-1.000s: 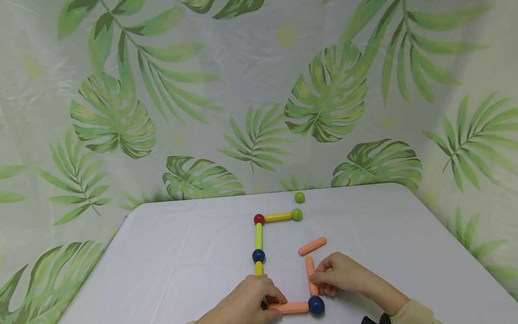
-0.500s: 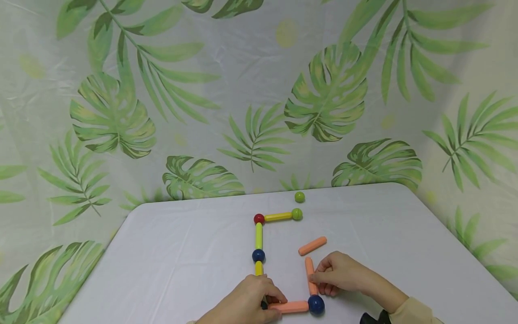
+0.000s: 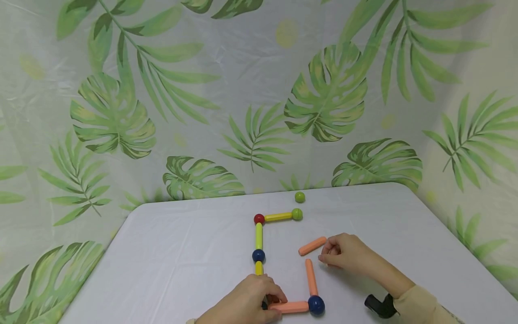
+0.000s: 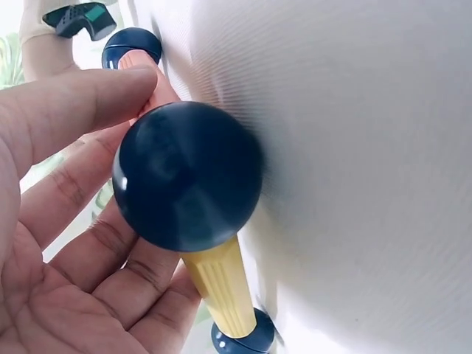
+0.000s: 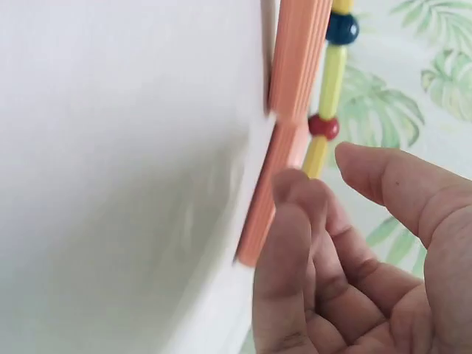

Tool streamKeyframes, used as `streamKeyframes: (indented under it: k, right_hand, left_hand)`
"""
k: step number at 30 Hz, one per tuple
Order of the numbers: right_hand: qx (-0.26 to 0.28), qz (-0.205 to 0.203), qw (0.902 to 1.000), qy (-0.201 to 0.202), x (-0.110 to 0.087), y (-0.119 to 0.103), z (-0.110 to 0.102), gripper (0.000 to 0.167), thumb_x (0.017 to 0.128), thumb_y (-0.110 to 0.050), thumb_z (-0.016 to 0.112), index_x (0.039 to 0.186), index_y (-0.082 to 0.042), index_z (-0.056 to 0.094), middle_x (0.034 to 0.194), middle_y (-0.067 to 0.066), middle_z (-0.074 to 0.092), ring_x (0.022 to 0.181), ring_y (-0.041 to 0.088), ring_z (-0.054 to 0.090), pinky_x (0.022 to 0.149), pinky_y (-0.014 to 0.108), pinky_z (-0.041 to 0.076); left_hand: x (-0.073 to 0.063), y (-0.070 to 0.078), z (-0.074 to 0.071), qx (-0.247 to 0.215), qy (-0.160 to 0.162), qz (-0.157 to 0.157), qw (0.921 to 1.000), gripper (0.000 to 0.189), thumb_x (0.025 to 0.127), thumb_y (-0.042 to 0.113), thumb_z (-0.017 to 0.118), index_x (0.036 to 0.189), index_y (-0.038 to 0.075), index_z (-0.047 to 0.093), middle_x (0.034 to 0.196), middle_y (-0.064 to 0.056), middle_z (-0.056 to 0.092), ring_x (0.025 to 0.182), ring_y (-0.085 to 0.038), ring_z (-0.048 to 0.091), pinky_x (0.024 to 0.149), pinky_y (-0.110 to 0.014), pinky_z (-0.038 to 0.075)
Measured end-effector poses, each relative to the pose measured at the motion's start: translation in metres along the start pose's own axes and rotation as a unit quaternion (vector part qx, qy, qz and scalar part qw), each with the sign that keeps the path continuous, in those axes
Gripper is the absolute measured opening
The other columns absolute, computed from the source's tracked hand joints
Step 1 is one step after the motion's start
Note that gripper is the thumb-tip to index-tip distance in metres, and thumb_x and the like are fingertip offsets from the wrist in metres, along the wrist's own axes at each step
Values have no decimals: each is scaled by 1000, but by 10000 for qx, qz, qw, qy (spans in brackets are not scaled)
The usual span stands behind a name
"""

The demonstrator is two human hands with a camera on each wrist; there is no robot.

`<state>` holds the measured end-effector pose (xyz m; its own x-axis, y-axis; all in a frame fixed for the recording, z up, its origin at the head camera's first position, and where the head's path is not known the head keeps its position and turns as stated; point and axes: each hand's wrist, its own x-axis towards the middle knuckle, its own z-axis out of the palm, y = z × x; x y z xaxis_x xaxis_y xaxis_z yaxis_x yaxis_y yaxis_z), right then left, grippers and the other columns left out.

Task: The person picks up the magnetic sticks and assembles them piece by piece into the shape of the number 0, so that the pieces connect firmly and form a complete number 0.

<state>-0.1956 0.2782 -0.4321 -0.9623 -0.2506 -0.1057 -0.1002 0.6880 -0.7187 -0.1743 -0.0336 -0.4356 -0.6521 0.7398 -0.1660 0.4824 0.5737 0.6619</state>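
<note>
My left hand (image 3: 251, 299) pinches a salmon building rod (image 3: 295, 307) between thumb and fingers. A dark blue ball (image 3: 316, 305) joins that rod's right end, and another dark blue ball (image 4: 188, 177) at its left end fills the left wrist view. From the right-hand ball, a second salmon rod (image 3: 311, 276) runs away toward the back. Beyond it lies a loose salmon rod (image 3: 312, 246), slanted. Beside the loose rod's right end hovers my right hand (image 3: 348, 254), fingers loosely bent, thumb apart, holding nothing; whether a fingertip touches the rod I cannot tell.
A chain goes back from my left hand: yellow rod (image 3: 259, 268), blue ball (image 3: 258, 255), lime rod (image 3: 259, 236), red ball (image 3: 259, 219), yellow rod (image 3: 278, 217), green ball (image 3: 297, 214). A separate green ball (image 3: 299, 197) sits near the white table's (image 3: 182, 243) back edge.
My right hand has let go of the salmon rod behind the right-hand blue ball and moved back and right, up to the loose rod. The left hand has stayed put.
</note>
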Motion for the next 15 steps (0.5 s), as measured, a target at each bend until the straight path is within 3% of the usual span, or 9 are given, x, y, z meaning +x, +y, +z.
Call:
streamKeyframes:
  k: [3, 8, 15]
  right_hand:
    - [-321, -285, 9984, 375, 6, 5, -6, 14, 95, -21, 82, 92, -12, 71, 75, -4, 62, 66, 9, 53, 58, 23, 43]
    - [-835, -612, 9909, 857, 15, 12, -12, 13, 92, -17, 84, 98, -12, 73, 85, -4, 65, 77, 10, 56, 67, 25, 47]
    - [-1542, -1039, 9783, 917, 26, 16, -14, 19, 92, -16, 84, 110, -12, 77, 107, 3, 72, 102, 28, 68, 90, 49, 57]
  left_hand:
    - [0, 2, -1, 49, -45, -44, 10000, 18, 94, 15, 83, 111, 21, 83, 93, 15, 72, 79, 6, 60, 75, -16, 53]
    - [2, 8, -1, 482, -13, 201, 9986, 21, 96, 19, 82, 117, 22, 81, 97, 17, 73, 81, 7, 59, 76, -16, 53]
    - [11, 18, 2, 684, 90, 570, 9960, 24, 98, 26, 81, 122, 23, 79, 98, 18, 72, 88, 10, 58, 80, -14, 52]
